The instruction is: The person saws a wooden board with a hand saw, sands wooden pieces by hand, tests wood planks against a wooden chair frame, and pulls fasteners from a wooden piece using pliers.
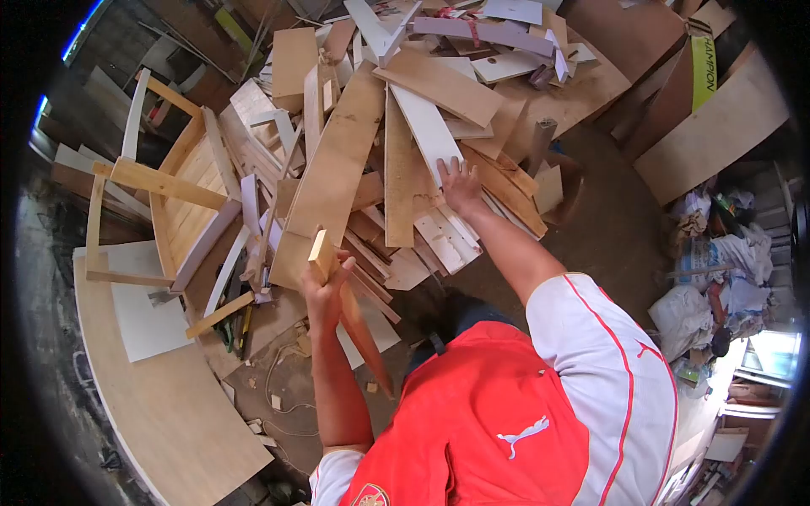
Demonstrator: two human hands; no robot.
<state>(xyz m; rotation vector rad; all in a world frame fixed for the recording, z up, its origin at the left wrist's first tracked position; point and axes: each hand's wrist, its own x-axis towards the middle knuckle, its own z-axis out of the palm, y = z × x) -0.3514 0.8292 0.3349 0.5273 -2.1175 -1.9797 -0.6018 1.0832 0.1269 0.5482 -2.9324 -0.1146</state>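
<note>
My left hand is closed around a narrow wooden board, whose pale end sticks up above my fingers while its length slants down toward my body. Over the heap of offcuts, my right hand lies with fingers spread on the lower part of a long white board. A wide plywood plank leans in the pile between my hands. Beside it stands a narrower brown board, and another plank lies across the top of the white one.
To the left, a wooden chair frame lies tipped beside a large curved plywood sheet. Large panels lean at the right, near plastic bags. Wood scraps and a cord are on the floor.
</note>
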